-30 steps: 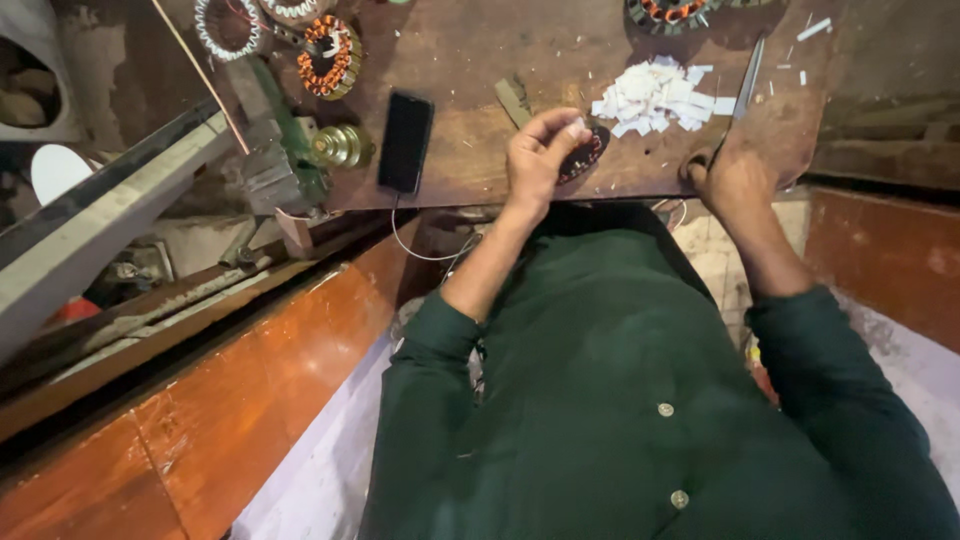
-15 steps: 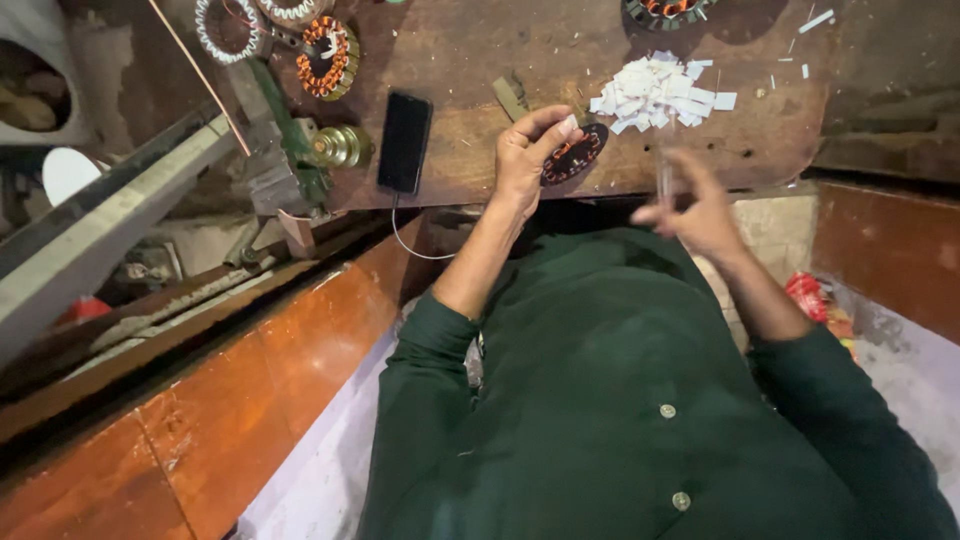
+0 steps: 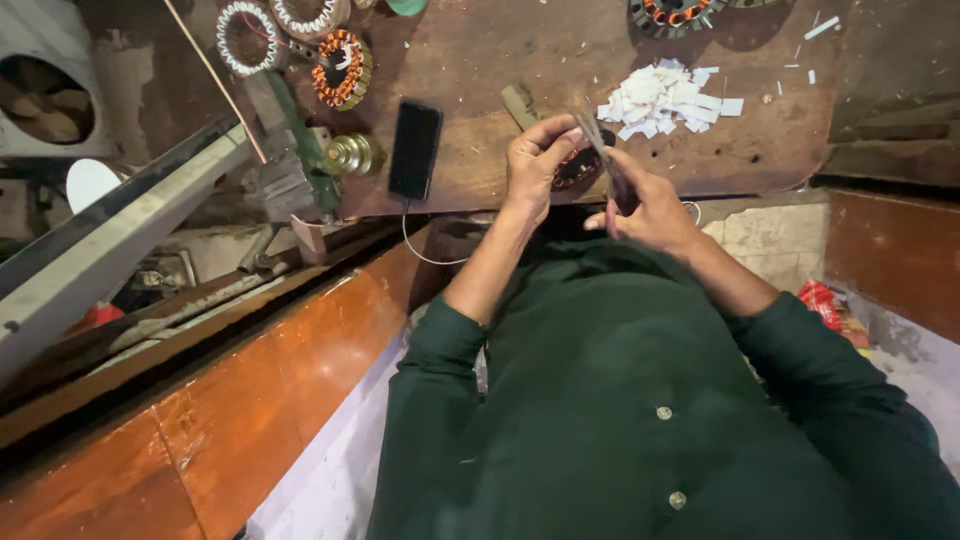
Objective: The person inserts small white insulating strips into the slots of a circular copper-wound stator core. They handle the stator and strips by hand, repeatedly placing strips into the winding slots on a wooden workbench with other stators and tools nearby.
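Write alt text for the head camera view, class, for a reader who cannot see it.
A person in a green shirt holds a small round wound part in the left hand and a thin strip in the right hand, over a wooden bench with a black phone and white paper slips.

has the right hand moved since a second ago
Yes. The right hand has come in from the table edge below the white paper pile, leftward toward the left hand, now beside it.

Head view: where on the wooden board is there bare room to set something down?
Bare wood lies between the black phone and the white paper slips, above both hands. It is crowded at the wound coils on the left and around the slips.
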